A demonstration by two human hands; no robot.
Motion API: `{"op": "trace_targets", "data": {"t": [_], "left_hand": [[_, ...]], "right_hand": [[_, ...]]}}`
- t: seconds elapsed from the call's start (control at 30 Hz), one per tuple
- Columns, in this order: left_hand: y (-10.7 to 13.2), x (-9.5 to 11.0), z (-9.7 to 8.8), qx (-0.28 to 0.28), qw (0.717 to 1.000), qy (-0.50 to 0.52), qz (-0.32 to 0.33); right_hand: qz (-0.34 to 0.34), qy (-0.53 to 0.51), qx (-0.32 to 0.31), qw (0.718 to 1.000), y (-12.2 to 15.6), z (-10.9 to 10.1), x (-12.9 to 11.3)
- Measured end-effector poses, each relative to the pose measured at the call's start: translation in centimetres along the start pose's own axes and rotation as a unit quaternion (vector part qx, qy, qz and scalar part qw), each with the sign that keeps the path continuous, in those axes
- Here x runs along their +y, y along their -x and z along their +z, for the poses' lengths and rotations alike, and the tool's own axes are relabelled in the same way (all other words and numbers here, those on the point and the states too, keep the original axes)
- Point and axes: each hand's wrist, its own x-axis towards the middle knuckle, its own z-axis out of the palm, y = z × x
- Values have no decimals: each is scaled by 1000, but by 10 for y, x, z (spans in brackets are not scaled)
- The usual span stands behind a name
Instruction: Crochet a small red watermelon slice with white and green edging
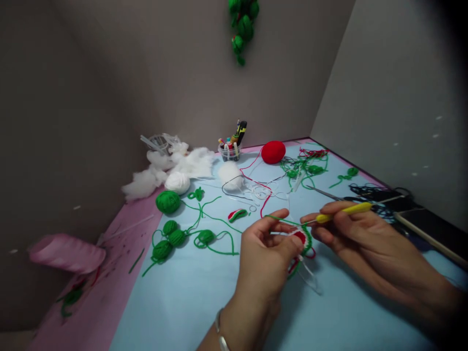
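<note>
Well, from the head view we see green yarn balls (pixel 168 202) near left and a red yarn ball (pixel 273 152) far off on the tabletop (pixel 190 312). Our right hand (pixel 358 239) pinches a yellow crochet hook (pixel 343 212) with narrowly closed fingers; our left hand (pixel 265 258) grips a small red-and-green crocheted piece (pixel 302 239) just beside the hook's tip, near right of centre.

On the blue mat (pixel 190 302), a red yarn ball (pixel 273 152) sits near the far corner by a clear cup (pixel 228 153) of craft supplies; white stuffing (pixel 192 163) heaps off the far left edge, and green crocheted balls (pixel 177 238) lie near the left edge.
</note>
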Motion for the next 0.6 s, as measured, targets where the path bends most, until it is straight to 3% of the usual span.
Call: {"op": "trace_targets", "data": {"t": [0.1,0.23,0.4,0.6], "left_hand": [[0,0,-1,5,1000,-10,8],[1,3,1,14,1000,-26,12],[0,1,5,45,999,-29,9],[-4,-7,3,54,997,-50,39]], "right_hand": [[-19,21,11,1000,-1,0,-2],[-97,84,7,992,3,0,-6],[-213,221,-7,952,15,-8,-4],[-230,254,13,939,18,-11,1]]}}
